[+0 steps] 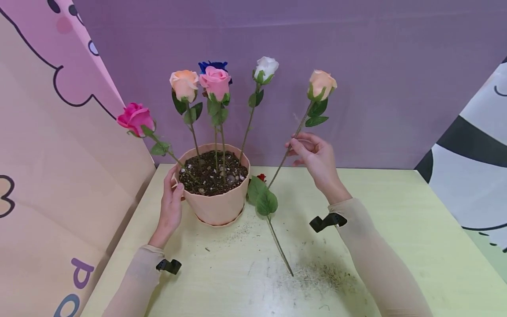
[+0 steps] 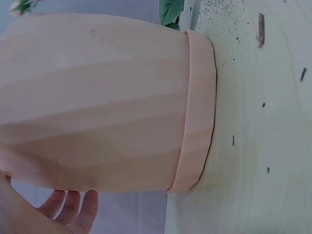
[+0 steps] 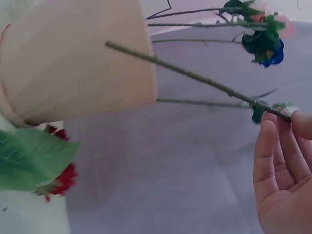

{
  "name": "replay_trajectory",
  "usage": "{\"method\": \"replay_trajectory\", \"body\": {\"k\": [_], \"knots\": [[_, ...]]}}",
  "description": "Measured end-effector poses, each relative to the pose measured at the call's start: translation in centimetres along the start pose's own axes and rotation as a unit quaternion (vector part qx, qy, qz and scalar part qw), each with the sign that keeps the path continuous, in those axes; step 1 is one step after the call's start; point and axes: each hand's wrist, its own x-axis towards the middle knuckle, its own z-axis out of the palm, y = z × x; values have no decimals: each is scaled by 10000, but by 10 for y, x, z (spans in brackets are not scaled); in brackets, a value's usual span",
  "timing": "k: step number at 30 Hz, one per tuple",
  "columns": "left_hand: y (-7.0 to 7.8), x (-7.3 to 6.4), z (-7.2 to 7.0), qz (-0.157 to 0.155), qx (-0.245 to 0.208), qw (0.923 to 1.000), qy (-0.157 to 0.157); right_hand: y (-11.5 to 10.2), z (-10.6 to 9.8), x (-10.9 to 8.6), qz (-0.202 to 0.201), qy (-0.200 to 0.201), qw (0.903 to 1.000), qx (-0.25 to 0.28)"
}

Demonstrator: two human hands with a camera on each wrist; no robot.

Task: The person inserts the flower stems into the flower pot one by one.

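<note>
My right hand [image 1: 313, 154] pinches the thin stem of a peach rose [image 1: 322, 83] between thumb and fingers, its bloom raised. In the right wrist view the bare lower end of this stem [image 3: 170, 67] points toward the pot. My left hand [image 1: 170, 209] rests against the left side of a pale pink flowerpot [image 1: 215, 207], fingers spread along its wall near the rim. Dark soil [image 1: 210, 187] fills the pot. Standing in it are a hot pink rose [image 1: 136, 119], a peach rose [image 1: 184, 85], a pink rose [image 1: 215, 81], a blue rose [image 1: 212, 66] and a white rose [image 1: 266, 68].
Beside the pot on the table [image 1: 380, 229] lies a red flower [image 1: 261, 177], its green leaves [image 1: 266, 202] and stem reaching toward the front. Loose crumbs [image 1: 326, 275] are scattered over the table. A purple backdrop [image 1: 380, 88] stands behind.
</note>
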Motion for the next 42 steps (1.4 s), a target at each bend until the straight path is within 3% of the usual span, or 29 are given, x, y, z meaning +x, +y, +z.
{"method": "replay_trajectory", "body": {"k": [9, 15, 23, 32, 37, 42], "knots": [[0, -1, 4, 5, -10, 10000, 12, -35, 35, 25, -1029, 93, 9946, 32], [-2, 0, 5, 55, -109, 9999, 72, -39, 64, 37, -1379, -71, 9902, -205], [-1, 1, 5, 97, -120, 9999, 61, -25, 90, 40, -1250, -363, 9881, -823], [-1, 2, 2, 65, 26, 10000, 45, -12, 106, 41, -1334, -554, 9734, -1780], [0, 3, 1, 7, 34, 10000, 54, 12, 115, 37, -1390, -624, 9598, -2356], [0, 1, 1, -7, 21, 10000, 51, 41, 122, 28, -1810, -424, 9532, -2383]]}}
